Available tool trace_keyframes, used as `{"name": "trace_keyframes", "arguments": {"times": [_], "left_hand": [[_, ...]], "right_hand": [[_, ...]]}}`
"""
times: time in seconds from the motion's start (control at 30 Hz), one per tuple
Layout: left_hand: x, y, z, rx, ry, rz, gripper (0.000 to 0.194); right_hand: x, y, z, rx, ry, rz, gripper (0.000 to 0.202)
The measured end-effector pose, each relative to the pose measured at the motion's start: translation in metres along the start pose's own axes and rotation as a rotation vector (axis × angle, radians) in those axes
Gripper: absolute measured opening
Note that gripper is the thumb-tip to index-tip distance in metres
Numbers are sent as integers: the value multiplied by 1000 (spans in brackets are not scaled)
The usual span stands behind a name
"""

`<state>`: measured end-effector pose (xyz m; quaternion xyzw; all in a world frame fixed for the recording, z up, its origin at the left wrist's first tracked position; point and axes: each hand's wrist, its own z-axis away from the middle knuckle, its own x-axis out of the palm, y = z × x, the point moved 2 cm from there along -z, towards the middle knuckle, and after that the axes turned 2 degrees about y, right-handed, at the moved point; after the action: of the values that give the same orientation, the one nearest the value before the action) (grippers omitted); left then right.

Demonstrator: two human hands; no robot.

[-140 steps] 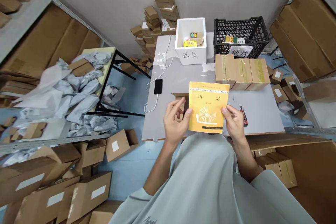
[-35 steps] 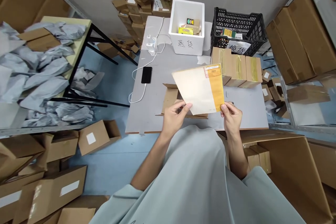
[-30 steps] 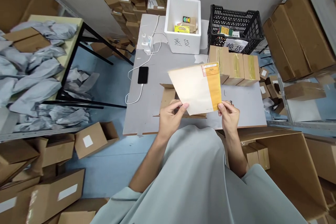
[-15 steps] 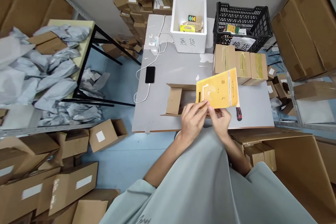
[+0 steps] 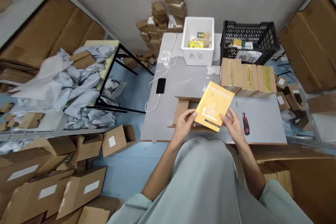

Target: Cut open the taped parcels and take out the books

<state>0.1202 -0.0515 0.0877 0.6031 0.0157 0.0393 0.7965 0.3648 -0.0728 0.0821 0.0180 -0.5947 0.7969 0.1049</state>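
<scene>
A yellow-orange book (image 5: 214, 103) with white rings on its cover is held up in front of me, tilted. My left hand (image 5: 184, 123) pinches its lower left corner between thumb and fingers. On the other side, my right hand (image 5: 232, 124) grips the lower right edge. Beneath the book lies an open cardboard box (image 5: 181, 110), partly hidden by it. To the right of my right hand, a red and black utility knife (image 5: 246, 124) rests on the grey table (image 5: 189, 77).
A black phone (image 5: 161, 85) on a white cable lies at the left. Behind stand a white foam bin (image 5: 197, 56) and a black crate (image 5: 249, 38), with taped boxes (image 5: 248, 78) before the crate. Grey parcels (image 5: 81, 80) and cardboard boxes (image 5: 86, 189) crowd the left side.
The book has turned and now stands more upright, its rings lower on the cover. My hands have moved apart from near its bottom edge to opposite sides. The camera view has shifted.
</scene>
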Motion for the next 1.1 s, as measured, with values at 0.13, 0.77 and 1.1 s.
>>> {"name": "trace_keyframes", "arguments": {"times": [0.13, 0.77, 1.1], "left_hand": [[0, -19, 5, -188, -24, 83, 70], [-38, 159, -178, 430, 427, 24, 61], [-156, -74, -64, -238, 441, -246, 26]], "right_hand": [[4, 30, 9, 206, -109, -42, 101], [71, -112, -244, -189, -65, -12, 80], [-69, 148, -49, 400, 166, 149, 89]]}}
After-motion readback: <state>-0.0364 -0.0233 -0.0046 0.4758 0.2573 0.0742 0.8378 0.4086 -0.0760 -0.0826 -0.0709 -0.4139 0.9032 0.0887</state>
